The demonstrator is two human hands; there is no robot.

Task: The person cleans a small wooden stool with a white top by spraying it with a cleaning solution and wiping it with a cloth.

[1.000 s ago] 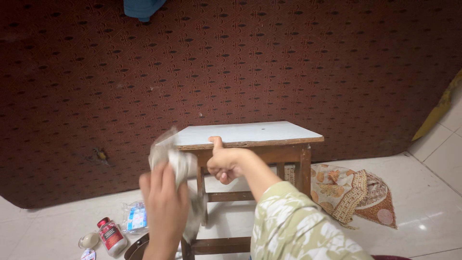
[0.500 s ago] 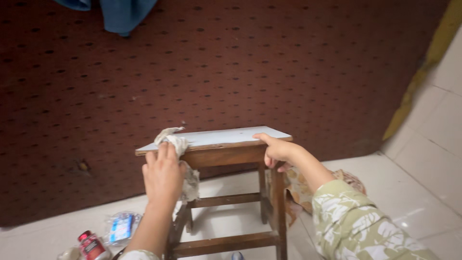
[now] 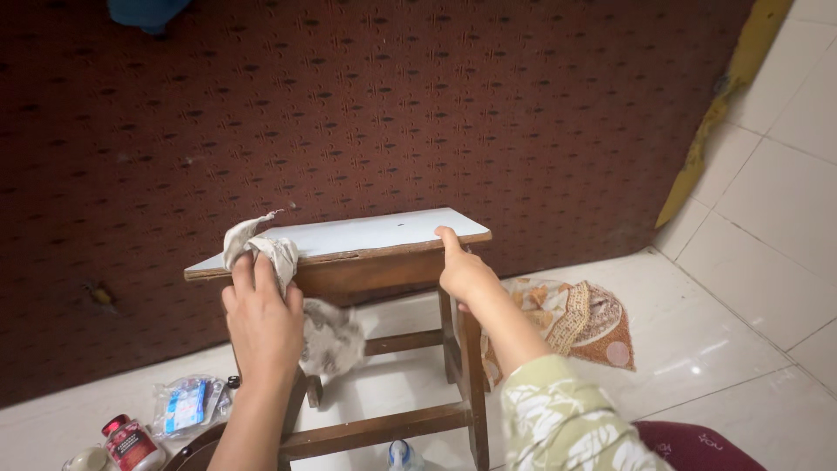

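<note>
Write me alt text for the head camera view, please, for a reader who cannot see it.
A person's left hand presses a crumpled pale cloth against the edge of a small wooden stool with a light top, while the right hand grips the stool's other side. The stool stands on white floor tiles at the edge of a dark red patterned carpet.

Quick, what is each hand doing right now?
Left hand: closed on a crumpled cloth at the wooden stool edge.
Right hand: open, gripping the stool's top edge.
</note>
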